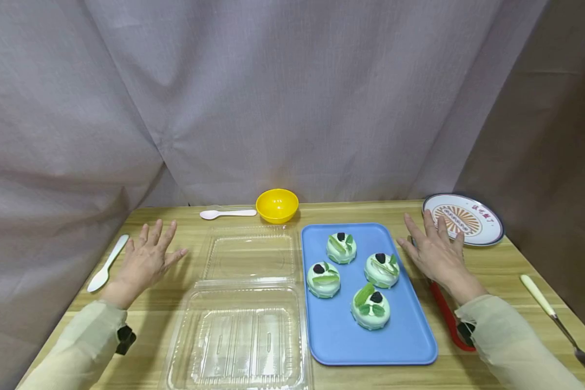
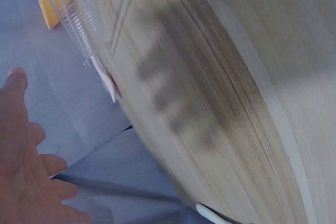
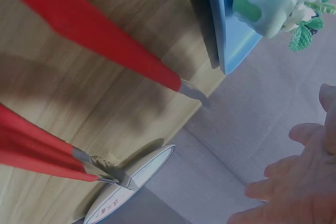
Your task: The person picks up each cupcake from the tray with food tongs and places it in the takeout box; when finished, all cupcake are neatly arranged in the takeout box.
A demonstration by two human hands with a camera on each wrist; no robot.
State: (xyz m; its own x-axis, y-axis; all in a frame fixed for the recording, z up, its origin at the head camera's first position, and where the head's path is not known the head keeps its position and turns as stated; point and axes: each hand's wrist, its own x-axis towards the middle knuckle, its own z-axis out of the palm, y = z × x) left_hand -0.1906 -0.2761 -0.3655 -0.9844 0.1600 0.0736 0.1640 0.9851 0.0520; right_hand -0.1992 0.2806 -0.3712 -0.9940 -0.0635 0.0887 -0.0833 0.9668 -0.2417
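Note:
My left hand (image 1: pixel 148 260) hovers over the table with fingers spread, holding nothing. It is between a white spoon (image 1: pixel 108 264) and a hinged clear plastic box (image 1: pixel 248 290), whose lid lies folded back. My right hand (image 1: pixel 436 252), also spread and holding nothing, hangs just right of a blue tray (image 1: pixel 404 341). On that tray sit several small pale-green cakes (image 1: pixel 370 317) topped with a dark berry and green leaves. Below the right hand lies a red-handled metal tool (image 3: pixel 115 45), partly hidden in the head view; in the right wrist view two red-handled parts show.
At the back stand a yellow bowl (image 1: pixel 277 206) and a second white spoon (image 1: pixel 228 213) beside it. A patterned white plate (image 1: pixel 487 230) lies at the back right. Along the right edge rests a fork (image 1: pixel 540 295) with a cream handle. Grey curtain (image 1: pixel 292 97) hangs behind the table.

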